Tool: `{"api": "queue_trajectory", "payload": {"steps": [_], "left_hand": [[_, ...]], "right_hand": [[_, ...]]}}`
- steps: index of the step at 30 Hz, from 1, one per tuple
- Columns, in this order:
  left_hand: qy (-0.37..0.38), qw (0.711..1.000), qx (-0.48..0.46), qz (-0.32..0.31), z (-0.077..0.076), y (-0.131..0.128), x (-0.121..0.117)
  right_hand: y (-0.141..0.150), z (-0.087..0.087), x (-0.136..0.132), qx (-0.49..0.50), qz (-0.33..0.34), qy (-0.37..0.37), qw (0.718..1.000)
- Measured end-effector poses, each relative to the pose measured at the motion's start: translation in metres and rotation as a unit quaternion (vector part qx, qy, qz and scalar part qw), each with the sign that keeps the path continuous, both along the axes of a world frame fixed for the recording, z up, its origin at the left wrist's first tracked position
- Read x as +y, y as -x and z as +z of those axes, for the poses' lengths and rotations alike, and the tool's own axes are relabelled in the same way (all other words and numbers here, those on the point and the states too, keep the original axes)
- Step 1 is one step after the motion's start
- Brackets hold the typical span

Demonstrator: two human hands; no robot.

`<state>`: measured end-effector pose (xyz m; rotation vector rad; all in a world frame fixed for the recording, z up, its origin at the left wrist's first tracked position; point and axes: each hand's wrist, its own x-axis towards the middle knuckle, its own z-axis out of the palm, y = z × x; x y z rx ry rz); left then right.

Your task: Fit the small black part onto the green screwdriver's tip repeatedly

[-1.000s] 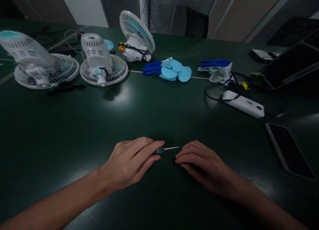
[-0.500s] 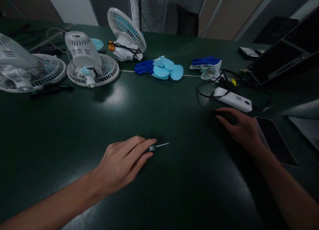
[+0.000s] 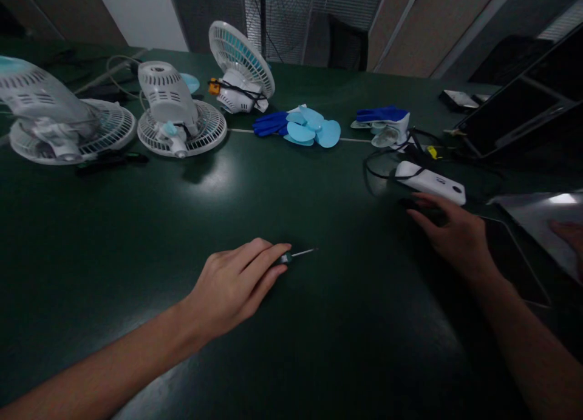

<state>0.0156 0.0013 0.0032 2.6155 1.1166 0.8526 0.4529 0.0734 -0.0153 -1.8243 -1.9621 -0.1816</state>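
Note:
My left hand (image 3: 246, 283) rests low over the middle of the green table, closed on a screwdriver (image 3: 286, 258). Its thin metal shaft points right, and most of the handle is hidden under my fingers. On the right, my right hand (image 3: 455, 235) curls thumb and fingers around a small dark object (image 3: 407, 203), too dim to name. Just beyond that hand lies a white power strip (image 3: 435, 183) with a black cable. A dark flat tablet-like panel (image 3: 512, 259) is partly covered by my right hand and wrist.
White fans (image 3: 175, 107) stand or lie at the back left. Behind the middle are light-blue fan blades (image 3: 314, 128) and blue gloves (image 3: 271, 123). Another glove (image 3: 385, 119) lies further right. A dark cabinet (image 3: 523, 98) and another person's hand (image 3: 567, 232) on a shiny sheet are at the right.
The view has shifted slightly, moving the table items to the right. Another person's hand has come in at the right edge, and the shiny sheet there has moved. Both my hands keep their grip.

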Motion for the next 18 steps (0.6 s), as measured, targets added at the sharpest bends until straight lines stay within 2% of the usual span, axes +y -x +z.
{"api": "queue_trajectory", "payload": {"steps": [5, 9, 14, 18], "left_hand": [[-0.002, 1.0, 0.002, 0.004, 0.001, -0.001, -0.001], [-0.007, 1.0, 0.003, 0.007, 0.002, -0.002, 0.0], [-0.011, 1.0, 0.002, 0.004, 0.002, -0.002, 0.001], [-0.014, 1.0, 0.01, 0.004, 0.002, -0.001, 0.001]], "right_hand": [[-0.019, -0.006, 0.003, -0.029, -0.053, -0.018, 0.998], [-0.03, -0.006, 0.003, -0.035, -0.099, 0.015, 0.994], [-0.04, -0.009, 0.003, -0.093, -0.077, 0.01, 0.993], [-0.047, -0.012, 0.006, -0.101, -0.078, 0.012, 0.992]]}}
